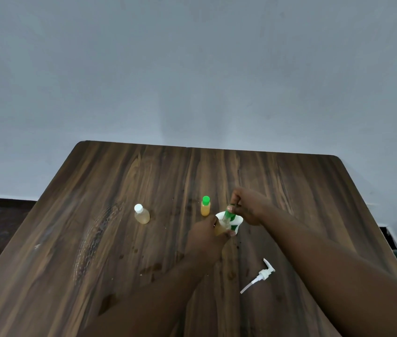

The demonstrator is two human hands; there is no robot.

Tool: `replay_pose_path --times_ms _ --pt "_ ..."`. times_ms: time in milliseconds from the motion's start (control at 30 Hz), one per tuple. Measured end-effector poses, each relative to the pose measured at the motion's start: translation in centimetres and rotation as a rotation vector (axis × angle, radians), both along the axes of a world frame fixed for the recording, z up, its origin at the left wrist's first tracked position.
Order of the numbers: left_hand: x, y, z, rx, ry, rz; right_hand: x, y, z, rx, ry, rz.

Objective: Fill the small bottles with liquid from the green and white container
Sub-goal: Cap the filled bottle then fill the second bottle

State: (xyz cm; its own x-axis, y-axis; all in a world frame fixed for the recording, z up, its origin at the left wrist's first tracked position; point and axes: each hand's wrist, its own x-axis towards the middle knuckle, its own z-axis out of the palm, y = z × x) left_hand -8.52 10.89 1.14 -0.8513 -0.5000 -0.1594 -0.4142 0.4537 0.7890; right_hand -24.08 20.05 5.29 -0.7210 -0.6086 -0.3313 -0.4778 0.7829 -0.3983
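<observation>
Near the table (95, 215) centre I see the left hand (207, 235) gripping a small bottle (220, 228) beside the green and white container (237, 223), the right hand (251, 207) pinching the bottle's green cap (228, 212).

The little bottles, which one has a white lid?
The pale bottle standing alone at the left. The orange bottle nearer the middle has a green cap, and so does the held bottle.
</observation>
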Motion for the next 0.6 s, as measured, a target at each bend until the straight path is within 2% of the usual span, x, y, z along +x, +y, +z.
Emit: replay_pose_path --times_ms 400,600 --pt "0.13 0.01 -0.10 -0.021 -0.022 0.010 0.44 0.07 -0.01 0.026 0.017 0.008" --pt "0.11 0.07 0.10 -0.005 -0.004 0.009 -0.45 0.00 0.21 -0.001 -0.038 0.019"
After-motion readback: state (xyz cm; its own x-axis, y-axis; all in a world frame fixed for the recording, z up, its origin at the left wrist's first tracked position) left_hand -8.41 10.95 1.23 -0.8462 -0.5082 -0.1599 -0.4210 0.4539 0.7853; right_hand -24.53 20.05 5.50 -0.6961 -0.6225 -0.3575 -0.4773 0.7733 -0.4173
